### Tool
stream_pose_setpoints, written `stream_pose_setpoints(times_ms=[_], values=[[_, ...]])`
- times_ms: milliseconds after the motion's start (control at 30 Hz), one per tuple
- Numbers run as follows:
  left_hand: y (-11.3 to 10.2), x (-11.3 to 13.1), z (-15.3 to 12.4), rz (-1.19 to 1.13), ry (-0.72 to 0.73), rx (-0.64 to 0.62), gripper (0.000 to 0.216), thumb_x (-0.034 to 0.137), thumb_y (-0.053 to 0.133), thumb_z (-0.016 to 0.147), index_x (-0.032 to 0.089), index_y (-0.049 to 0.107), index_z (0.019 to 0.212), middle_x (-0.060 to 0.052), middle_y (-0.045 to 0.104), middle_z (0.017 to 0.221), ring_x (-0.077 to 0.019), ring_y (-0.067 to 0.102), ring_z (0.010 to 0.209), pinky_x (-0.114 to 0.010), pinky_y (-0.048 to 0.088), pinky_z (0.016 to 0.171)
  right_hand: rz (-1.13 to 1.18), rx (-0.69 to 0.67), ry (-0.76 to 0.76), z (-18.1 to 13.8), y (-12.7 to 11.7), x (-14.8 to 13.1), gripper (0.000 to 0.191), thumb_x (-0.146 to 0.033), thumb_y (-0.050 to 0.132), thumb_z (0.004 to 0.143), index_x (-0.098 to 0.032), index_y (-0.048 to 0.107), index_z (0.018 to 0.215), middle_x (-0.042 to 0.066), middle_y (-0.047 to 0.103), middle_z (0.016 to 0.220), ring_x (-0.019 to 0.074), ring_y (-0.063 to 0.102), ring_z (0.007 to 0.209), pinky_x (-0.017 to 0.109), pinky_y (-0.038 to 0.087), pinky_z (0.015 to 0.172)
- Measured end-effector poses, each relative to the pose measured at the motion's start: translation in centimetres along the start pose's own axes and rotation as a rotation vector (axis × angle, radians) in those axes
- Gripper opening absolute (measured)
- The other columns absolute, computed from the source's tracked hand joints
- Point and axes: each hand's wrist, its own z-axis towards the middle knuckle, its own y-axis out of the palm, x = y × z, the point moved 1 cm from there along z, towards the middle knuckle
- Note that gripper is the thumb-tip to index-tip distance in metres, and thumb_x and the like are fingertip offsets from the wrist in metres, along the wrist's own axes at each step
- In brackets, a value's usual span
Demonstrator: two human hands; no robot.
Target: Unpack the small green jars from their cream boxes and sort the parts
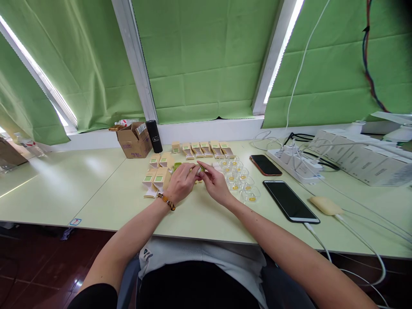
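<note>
My left hand (183,180) and my right hand (215,182) meet over the table, fingertips pinched together around a small green piece (201,168). Fingers cover most of it, so its kind cannot be made out. A beaded bracelet (166,201) circles my left wrist. Just behind my left hand lies another green item (177,165), partly hidden. Small cream cartons (162,177) with green labels and unfolded flaps lie left of my hands. To the right of my right hand, several clear plastic cups (240,177) with yellow centres stand grouped together.
More cream cartons (206,149) line the back. A cardboard box (133,141) and black cylinder (154,136) stand back left. Two phones, one black-screened (291,201), one smaller (265,165), lie right, near a power strip (296,165), cables, a cream charger (325,205) and white boxes (363,156).
</note>
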Motion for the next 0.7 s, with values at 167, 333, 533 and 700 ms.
stream_pose_setpoints(times_ms=[167,333,533,700], values=[[0.21,0.26,-0.05,0.123,0.066,-0.032,0.029,0.027,0.054,0.105,0.019,0.064,0.131,-0.017,0.067,0.120,-0.0295,0.065,0.115,-0.047,0.058,0.096,-0.156,0.025,-0.049,-0.11,-0.18,0.02,0.053,-0.058,0.053,0.104,-0.024,0.064,0.143,0.009,0.079,0.105,0.0235,0.076,0.083,0.043,0.065,0.080],[0.27,0.38,-0.05,0.245,0.152,-0.052,0.027,0.023,0.053,0.106,0.015,0.059,0.131,-0.016,0.066,0.118,-0.0266,0.065,0.110,-0.044,0.060,0.092,-0.286,0.025,-0.119,-0.11,-0.36,-0.10,0.048,-0.053,0.045,0.108,-0.022,0.066,0.137,0.012,0.079,0.108,0.0237,0.077,0.084,0.041,0.066,0.076],[0.31,0.29,0.02,0.251,0.159,-0.094,0.026,0.022,0.053,0.105,0.016,0.057,0.130,-0.015,0.064,0.119,-0.0265,0.066,0.111,-0.043,0.061,0.092,-0.400,0.037,-0.177,-0.10,-0.19,-0.16,0.036,-0.039,0.048,0.106,-0.021,0.068,0.130,0.014,0.077,0.117,0.0266,0.077,0.096,0.043,0.067,0.081],[0.15,-0.12,0.00,0.188,0.168,-0.128,0.028,0.021,0.055,0.104,0.016,0.054,0.131,-0.015,0.064,0.121,-0.0269,0.065,0.116,-0.044,0.061,0.097,-0.377,0.011,-0.138,0.00,-0.17,-0.29,0.033,-0.035,0.052,0.103,-0.021,0.071,0.125,0.011,0.079,0.111,0.0243,0.077,0.089,0.041,0.068,0.078]])
